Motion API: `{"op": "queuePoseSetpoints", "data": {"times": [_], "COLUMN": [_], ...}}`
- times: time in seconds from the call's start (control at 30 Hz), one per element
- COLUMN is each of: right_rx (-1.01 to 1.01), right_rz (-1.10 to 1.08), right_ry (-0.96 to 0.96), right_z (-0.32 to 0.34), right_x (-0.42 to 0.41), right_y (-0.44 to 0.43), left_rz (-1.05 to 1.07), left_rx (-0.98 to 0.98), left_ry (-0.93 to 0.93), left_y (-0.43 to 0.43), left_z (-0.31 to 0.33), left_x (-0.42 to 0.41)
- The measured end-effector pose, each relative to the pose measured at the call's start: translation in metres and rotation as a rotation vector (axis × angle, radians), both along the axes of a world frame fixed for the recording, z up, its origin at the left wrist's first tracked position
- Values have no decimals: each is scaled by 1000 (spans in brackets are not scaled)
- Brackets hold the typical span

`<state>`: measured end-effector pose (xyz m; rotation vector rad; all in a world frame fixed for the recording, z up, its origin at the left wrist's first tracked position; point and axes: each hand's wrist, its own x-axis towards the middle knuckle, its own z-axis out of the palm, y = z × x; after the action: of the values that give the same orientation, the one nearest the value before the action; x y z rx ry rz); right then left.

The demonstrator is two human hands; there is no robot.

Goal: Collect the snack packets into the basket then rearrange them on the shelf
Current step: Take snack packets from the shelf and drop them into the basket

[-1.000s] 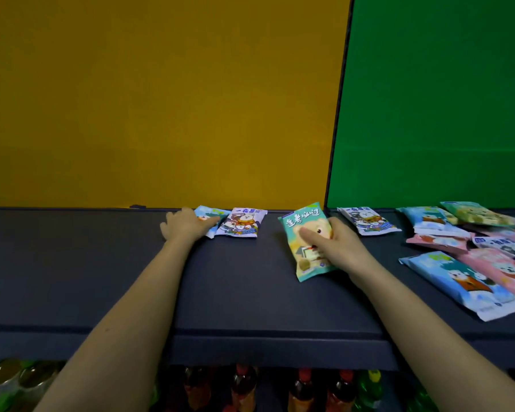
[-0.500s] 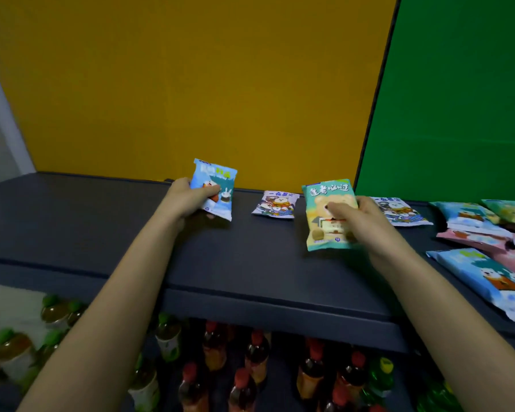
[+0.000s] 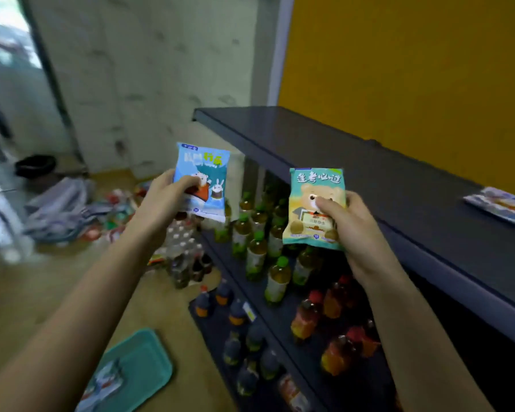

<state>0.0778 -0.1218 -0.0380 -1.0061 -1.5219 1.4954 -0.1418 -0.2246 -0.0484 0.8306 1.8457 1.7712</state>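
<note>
Blue packet (image 3: 204, 185) & green packet (image 3: 315, 203) look like smooth printed plastic film w/ slight sheen, shelf top (image 3: 369, 173) dark matt, bottles (image 3: 277, 278) clear glossy plastic, basket (image 3: 149, 358) smooth teal plastic, floor (image 3: 27, 292) wood-look, wall (image 3: 161, 69) rough mottled grey.

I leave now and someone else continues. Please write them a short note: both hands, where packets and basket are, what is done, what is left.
Left hand grips a blue packet, right hand a bear packet, both in the air, off the shelf.
Basket: on the floor, lower left.
Done: two packets lifted.
Left: drop them in the basket, fetch the flat packet on the shelf top, rearrange.
</note>
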Motion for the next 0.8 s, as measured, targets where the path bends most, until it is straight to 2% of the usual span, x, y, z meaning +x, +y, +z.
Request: {"op": "queuePoseSetpoints", "data": {"times": [0.2,0.33,0.57,0.8], "right_rx": [-24,-93,-182,-350], "right_rz": [356,503,631,731], "right_ry": [-112,-195,-324,-555], "right_z": [-56,-99,-195,-306], "right_x": [-129,-217,-360,-457], "right_y": [-45,-79,-137,-158], "left_rz": [352,472,505,509], "left_rx": [-106,-150,-276,-381], "left_ry": [-139,-218,-352,-535], "left_y": [-118,-187,-273,-284], "left_z": [-66,-113,-205,-311], "left_x": [-86,-143,-246,-332]}}
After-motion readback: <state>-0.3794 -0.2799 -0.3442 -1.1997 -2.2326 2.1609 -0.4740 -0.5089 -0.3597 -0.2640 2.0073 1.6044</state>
